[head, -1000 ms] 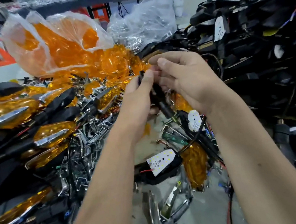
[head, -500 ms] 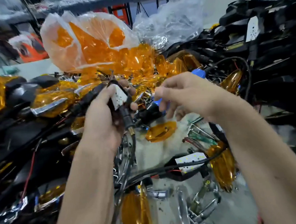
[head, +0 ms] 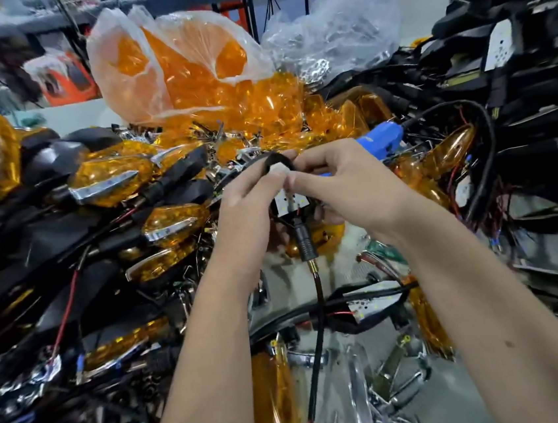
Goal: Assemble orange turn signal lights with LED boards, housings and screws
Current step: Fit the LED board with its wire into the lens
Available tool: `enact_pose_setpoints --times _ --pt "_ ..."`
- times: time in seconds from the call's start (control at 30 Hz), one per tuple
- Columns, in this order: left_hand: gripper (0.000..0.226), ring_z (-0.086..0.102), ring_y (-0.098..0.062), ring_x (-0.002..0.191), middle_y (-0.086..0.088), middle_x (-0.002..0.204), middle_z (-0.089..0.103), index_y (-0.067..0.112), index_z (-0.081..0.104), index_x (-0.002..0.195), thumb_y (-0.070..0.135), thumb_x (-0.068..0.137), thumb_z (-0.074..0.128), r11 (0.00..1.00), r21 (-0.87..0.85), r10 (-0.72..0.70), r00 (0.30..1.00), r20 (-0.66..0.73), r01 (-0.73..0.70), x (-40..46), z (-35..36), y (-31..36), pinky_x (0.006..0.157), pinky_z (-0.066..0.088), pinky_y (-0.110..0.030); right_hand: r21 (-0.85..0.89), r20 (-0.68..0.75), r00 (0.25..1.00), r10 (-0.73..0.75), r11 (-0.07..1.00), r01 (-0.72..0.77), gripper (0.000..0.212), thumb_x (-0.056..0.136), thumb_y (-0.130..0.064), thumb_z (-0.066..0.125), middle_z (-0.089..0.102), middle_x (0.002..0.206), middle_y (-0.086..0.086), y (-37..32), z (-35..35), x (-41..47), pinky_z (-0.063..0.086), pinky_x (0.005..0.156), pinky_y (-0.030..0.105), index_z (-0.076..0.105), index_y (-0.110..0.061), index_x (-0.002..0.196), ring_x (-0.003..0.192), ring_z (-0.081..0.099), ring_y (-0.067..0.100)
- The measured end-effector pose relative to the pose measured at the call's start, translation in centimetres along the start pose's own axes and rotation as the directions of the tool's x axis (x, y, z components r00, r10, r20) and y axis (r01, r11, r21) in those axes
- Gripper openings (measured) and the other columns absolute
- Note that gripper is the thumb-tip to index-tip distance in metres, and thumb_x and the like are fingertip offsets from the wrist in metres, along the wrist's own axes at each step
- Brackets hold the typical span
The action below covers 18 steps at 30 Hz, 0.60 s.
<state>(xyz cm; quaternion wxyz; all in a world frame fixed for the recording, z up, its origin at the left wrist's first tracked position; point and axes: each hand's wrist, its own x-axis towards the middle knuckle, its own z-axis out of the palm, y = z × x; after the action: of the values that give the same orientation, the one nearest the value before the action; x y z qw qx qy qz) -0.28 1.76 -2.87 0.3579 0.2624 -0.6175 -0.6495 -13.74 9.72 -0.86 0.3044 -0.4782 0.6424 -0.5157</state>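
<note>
Both my hands up together, left hand (head: pixel 248 211) and right hand (head: pixel 347 187) pinching black light housing (head: pixel 277 163) with white LED board (head: pixel 287 203), cable (head: pixel 315 345) dangling

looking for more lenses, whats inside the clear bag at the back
The clear bag holds orange lenses, spilling from its mouth. Its bottom is hidden behind the pile.

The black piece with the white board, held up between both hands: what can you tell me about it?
It is a black plastic housing with a white LED board seated in its open face, the board dotted with small emitters. A ribbed black stem hangs below it, ending in a brass-looking fitting from which a thin black cable trails down over the cluttered bench. The left hand grips its left side; the right hand pinches its top edge. It is held roughly upright, above the parts pile.
</note>
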Motion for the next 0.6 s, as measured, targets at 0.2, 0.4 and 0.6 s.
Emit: enact_pose_setpoints --times 0.2,0.4,0.6 --pt "0.033 0.07 -0.03 0.098 -0.013 0.106 0.074 0.022 0.073 0.117 0.015 0.085 0.069 0.979 0.134 0.138 0.984 0.109 -0.152 -0.2 -0.3 -0.3 0.077 0.059 -0.041 0.026 -0.158 0.987 -0.007 1.0 0.012 0.024 0.096 -0.021 0.072 0.047 0.051 -0.005 0.0 0.0 0.1 0.034 0.04 0.021 0.07 -0.012 0.074 0.042 0.042 0.012" --pt "0.023 0.057 -0.019 0.075 -0.01 0.082 0.064 0.02 0.076 0.103 0.019 0.088 0.059 0.973 0.15 0.169 0.985 0.044 -0.173 -0.2 -0.4 0.0 0.059 0.048 -0.028 -0.099 -0.129 0.988 -0.09 0.992 0.077 0.035 0.099 -0.029 0.069 0.038 0.048 -0.015 -0.1 0.3 0.2 0.031 0.046 0.018 0.067 -0.008 0.07 0.045 0.033 0.006" --pt "0.019 0.07 -0.02 0.101 -0.002 0.101 0.077 0.016 0.08 0.101 0.024 0.098 0.063 0.962 0.186 0.212 0.975 -0.06 -0.198 0.2 -1.1 0.0 0.085 0.058 -0.03 -0.286 -0.068 0.987 -0.145 0.951 0.12 0.03 0.097 -0.033 0.072 0.048 0.046 -0.015 -0.2 0.1 0.0 0.033 0.047 0.017 0.07 -0.011 0.077 0.044 0.041 0.006"
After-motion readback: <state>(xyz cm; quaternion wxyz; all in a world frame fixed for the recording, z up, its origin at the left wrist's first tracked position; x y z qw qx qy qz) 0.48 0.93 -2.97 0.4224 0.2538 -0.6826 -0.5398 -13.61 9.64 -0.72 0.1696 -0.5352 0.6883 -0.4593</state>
